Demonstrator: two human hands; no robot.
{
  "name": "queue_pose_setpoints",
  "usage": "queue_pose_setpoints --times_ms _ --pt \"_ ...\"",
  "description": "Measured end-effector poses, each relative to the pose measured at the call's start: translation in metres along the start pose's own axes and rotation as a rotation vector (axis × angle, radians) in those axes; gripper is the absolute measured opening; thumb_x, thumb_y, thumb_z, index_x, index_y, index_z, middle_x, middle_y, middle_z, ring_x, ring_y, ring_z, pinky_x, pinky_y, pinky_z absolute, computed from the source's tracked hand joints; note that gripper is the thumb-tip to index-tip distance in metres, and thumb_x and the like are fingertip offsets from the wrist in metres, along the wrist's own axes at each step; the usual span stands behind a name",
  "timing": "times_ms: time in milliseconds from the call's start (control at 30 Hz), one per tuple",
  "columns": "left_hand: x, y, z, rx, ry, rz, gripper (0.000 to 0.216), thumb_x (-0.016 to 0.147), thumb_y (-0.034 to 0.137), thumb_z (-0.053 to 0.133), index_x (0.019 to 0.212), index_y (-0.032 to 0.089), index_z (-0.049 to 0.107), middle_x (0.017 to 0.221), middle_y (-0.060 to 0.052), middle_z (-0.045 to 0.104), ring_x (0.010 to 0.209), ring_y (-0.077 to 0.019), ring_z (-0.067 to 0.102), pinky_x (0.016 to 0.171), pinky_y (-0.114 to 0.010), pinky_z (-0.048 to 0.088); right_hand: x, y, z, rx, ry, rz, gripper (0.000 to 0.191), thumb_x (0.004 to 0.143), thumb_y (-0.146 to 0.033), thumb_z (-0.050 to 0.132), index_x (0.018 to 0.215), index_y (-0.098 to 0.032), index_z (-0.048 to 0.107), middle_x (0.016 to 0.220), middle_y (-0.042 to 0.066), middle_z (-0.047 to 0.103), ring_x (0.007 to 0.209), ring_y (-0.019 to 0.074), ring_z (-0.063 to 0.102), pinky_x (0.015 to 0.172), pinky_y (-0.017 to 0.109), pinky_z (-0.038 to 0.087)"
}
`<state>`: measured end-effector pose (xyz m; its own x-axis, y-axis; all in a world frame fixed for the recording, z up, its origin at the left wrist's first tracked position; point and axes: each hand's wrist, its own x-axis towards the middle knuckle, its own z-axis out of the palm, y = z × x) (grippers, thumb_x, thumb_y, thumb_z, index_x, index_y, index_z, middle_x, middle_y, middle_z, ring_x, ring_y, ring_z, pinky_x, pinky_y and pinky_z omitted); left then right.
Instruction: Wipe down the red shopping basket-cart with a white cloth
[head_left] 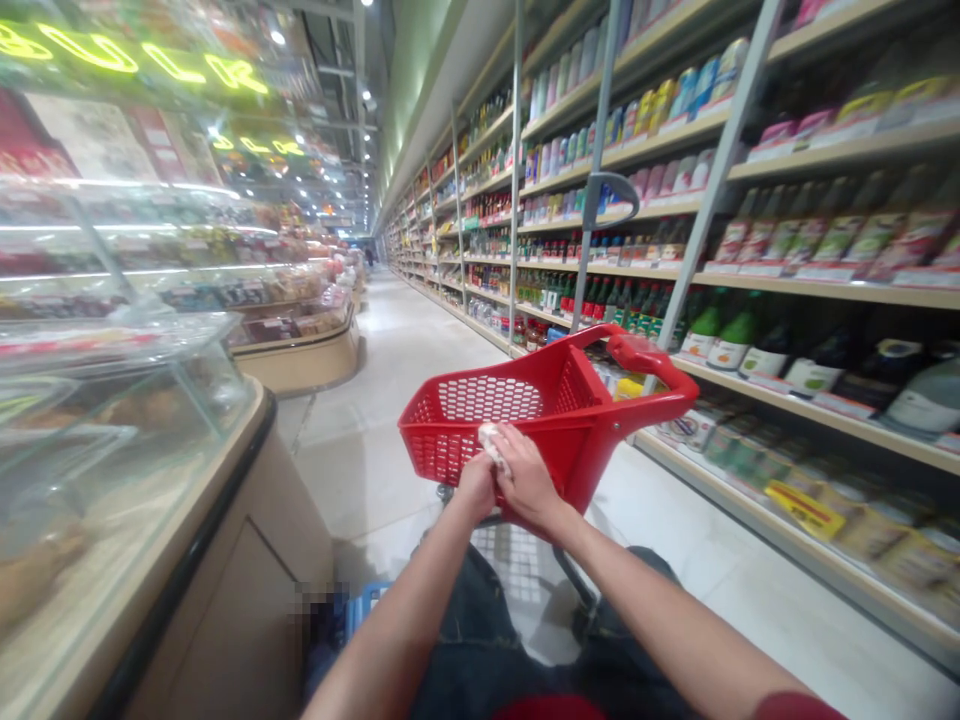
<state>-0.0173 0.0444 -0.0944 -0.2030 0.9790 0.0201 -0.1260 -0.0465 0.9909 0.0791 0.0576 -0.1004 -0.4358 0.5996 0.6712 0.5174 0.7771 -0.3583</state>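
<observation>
Both forearms reach forward from the lower edge of the view, bare, and angle inward until the wrists nearly meet. The left hand [475, 487] is curled, seemingly into a loose fist, with its knuckles up. The right hand [527, 478] presses against it, back upward, its fingers bent down and forward.

Pale tiled floor [390, 340] of a shop aisle; a red shopping cart [577, 420] stands on it between counter [225, 570] and shelves [825, 291].
</observation>
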Motion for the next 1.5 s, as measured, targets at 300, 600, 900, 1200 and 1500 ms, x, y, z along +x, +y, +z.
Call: queue_pose_setpoints --times_ms 300,600,900,1200,1500 --pt "-0.002 0.033 0.046 0.303 -0.137 0.114 0.042 0.065 0.022 0.058 0.107 0.014 0.059 0.117 -0.011 0.060 0.111 -0.0230 0.053 0.097 -0.036 0.039 -0.007 0.061 -0.110 -0.348 0.329 -0.035 0.050 0.078 -0.006 0.037 0.124 -0.018 0.051 0.131 0.010 0.048 0.126 0.0203 0.036 0.102 0.041 0.035" --pt "0.019 0.032 0.054 1.347 -0.125 0.250 0.076 0.068 0.023 0.050 0.138 0.013 0.024 0.148 -0.010 0.021 0.137 -0.0250 0.015 0.108 -0.053 0.014 -0.007 0.084 -0.162 -0.722 0.290 0.213 0.047 0.075 -0.015 0.048 0.122 -0.019 0.052 0.132 0.011 0.046 0.124 0.0278 0.035 0.101 0.050 0.025" --pt "0.007 0.028 0.056 1.479 -0.128 0.270 0.081 0.066 0.021 0.045 0.140 0.010 0.016 0.150 -0.010 0.015 0.137 -0.0234 0.012 0.109 -0.051 0.016 0.007 0.076 -0.141 -0.680 0.154 0.105 0.043 0.079 -0.011 0.041 0.119 -0.021 0.054 0.132 0.009 0.048 0.124 0.0258 0.036 0.101 0.051 0.018" --pt "-0.005 0.022 0.065 1.492 -0.127 0.297 0.079 0.068 0.025 0.044 0.141 0.011 0.015 0.150 -0.009 0.015 0.138 -0.0232 0.011 0.108 -0.051 0.018 0.012 0.059 -0.144 -0.698 0.051 0.119 0.034 0.085 -0.032 0.043 0.110 -0.017 0.060 0.127 0.011 0.052 0.122 0.0288 0.038 0.102 0.049 0.022" --pt "-0.024 0.016 0.075 1.488 -0.133 0.341 0.077 0.068 0.019 0.042 0.141 0.014 0.017 0.150 -0.009 0.015 0.138 -0.0245 0.011 0.106 -0.057 0.018 0.007 0.074 -0.174 -0.754 0.092 0.227 0.030 0.088 -0.027 0.039 0.108 -0.020 0.061 0.126 0.012 0.053 0.119 0.0288 0.041 0.099 0.056 0.021"
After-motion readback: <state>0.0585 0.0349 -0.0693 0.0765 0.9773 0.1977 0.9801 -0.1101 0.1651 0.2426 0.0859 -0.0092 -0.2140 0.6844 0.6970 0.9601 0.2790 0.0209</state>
